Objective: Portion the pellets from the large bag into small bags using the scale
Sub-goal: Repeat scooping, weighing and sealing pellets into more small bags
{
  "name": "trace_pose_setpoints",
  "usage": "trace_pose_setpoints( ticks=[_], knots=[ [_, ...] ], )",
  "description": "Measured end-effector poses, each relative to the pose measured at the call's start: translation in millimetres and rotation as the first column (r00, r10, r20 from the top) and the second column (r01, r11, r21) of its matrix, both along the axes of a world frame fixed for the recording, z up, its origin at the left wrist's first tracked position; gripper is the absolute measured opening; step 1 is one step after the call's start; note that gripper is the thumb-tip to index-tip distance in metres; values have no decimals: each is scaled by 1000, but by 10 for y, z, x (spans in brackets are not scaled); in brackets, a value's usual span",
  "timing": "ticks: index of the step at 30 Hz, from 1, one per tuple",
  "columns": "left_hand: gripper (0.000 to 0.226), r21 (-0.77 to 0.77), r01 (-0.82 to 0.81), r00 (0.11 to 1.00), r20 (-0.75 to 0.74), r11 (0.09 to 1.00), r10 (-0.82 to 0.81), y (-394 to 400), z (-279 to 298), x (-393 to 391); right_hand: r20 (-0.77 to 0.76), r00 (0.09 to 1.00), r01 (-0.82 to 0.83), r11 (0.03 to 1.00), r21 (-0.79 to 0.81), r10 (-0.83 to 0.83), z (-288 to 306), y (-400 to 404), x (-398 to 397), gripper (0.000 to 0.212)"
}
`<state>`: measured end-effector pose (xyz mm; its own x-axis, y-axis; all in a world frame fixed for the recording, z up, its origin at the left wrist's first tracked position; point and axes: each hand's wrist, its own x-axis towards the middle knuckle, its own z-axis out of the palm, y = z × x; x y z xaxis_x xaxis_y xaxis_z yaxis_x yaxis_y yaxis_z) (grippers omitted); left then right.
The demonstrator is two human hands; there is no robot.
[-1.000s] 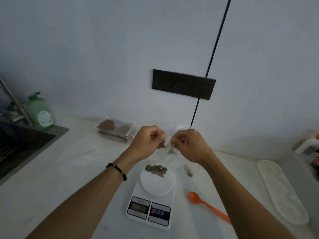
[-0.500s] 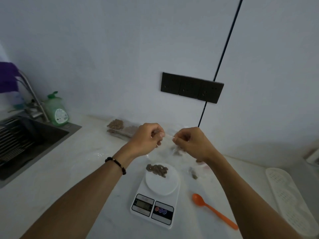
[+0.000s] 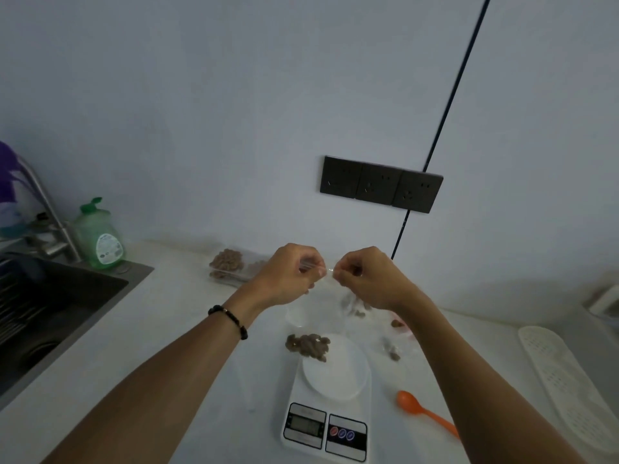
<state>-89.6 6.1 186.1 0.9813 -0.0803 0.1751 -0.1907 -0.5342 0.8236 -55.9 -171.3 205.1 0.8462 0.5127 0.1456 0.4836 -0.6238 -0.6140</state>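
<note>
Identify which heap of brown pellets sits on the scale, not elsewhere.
The pellets at the back edge of the white scale; other heaps lie in the clear tray behind or loose rightward.

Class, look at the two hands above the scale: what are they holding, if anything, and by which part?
Both the left hand and right hand pinch a small clear plastic bag by its top edge; pellets hang inside.

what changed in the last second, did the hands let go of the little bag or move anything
Nothing was let go. The left hand and right hand still pinch the top edge of the small clear plastic bag above the counter; their fingers only shifted slightly along it. The camera panned left, showing more of the dark sink. The white digital scale, its brown pellets and the orange plastic spoon stayed put.
</note>
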Motion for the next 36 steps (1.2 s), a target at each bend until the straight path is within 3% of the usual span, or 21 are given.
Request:
trace_pose_setpoints(
  ticks=[3, 10, 17, 23, 26, 30, 36],
  knots=[
    [9, -27, 36, 998, -48, 999, -37, 129, 12, 33, 61, 998, 21, 997, -79, -16, -2, 117, 8, 15],
    [9, -10, 6, 999, 36, 1000, -5, 355, 49, 81, -39, 999, 34, 999, 39, -33, 69, 91, -12, 14],
    [9, -6, 71, 997, 41, 997, -71, 413, -21, 79, 74, 994, 88, 993, -75, -83, -12, 262, -41, 17],
    [11, 83, -14, 990, 141, 996, 2, 450, -199, 79, -87, 993, 82, 996, 41, -78, -128, 250, -28, 16],
    [11, 59, -10, 995, 96, 998, 4, 490, -289, 99, -35, 994, 103, 995, 2, -103, -216, 282, -12, 15],
    [12, 178, 80, 994, 61, 981, -92, 541, -284, 110, 1, 992, 123, 992, 1, -123, -306, 368, 36, 16],
    [16, 65, 15, 995, 100, 998, -21, 677, -346, 167, -107, 992, 83, 984, 156, -67, -418, 542, 122, 14]
  ],
)
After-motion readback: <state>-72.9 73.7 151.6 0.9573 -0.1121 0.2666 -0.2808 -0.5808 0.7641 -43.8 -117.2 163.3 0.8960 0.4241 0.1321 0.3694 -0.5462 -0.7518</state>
